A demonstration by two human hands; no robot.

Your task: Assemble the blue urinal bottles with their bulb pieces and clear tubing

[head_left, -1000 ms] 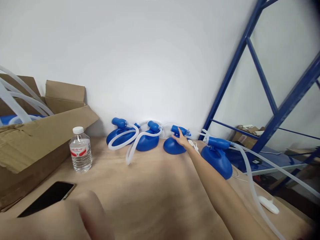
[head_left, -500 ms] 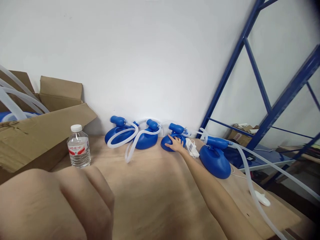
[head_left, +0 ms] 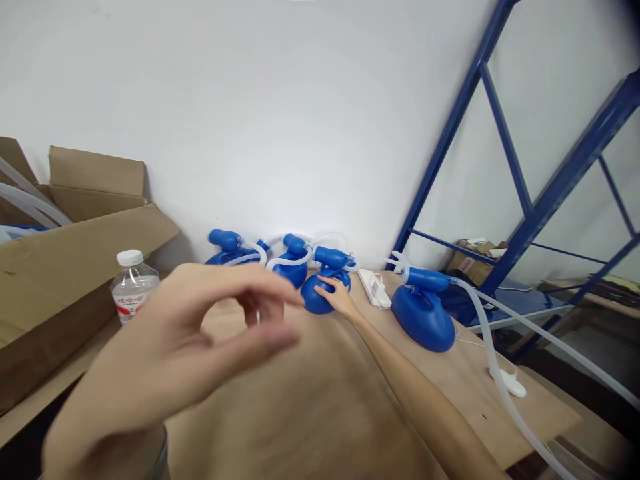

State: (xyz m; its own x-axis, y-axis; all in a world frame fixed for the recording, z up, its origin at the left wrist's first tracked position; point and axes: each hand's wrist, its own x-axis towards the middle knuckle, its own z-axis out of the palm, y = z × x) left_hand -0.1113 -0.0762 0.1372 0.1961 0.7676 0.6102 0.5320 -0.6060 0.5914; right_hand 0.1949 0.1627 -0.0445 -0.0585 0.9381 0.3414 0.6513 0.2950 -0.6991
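Observation:
My right hand point(head_left: 336, 295) is on a blue plastic urinal bottle point(head_left: 314, 293) at the back of the table, its fingers spread over the rounded body. A blue funnel-like neck point(head_left: 330, 257) with a clear tube sits on top of that bottle. Close to the camera and slightly blurred, my left hand point(head_left: 200, 347) hangs over the table with curved fingers and the thumb apart, holding nothing. Beyond it, two more blue bottles with white hoses point(head_left: 293, 270) stand by the wall, partly hidden. Another blue bottle point(head_left: 425, 320) stands to the right, its long hose trailing forward.
A clear water bottle point(head_left: 131, 280) stands at left, beside an open cardboard box point(head_left: 90, 253) holding hoses. A white power strip point(head_left: 374, 290) lies between the right-hand bottles. A white oval object point(head_left: 511, 383) rests near the table's right edge. Blue metal shelving point(head_left: 445, 153) rises at right.
My left hand has risen and moved right from the lower left, its fingers uncurling. My right hand has shifted its blue bottle nearer and away from the power strip. The view has moved slightly.

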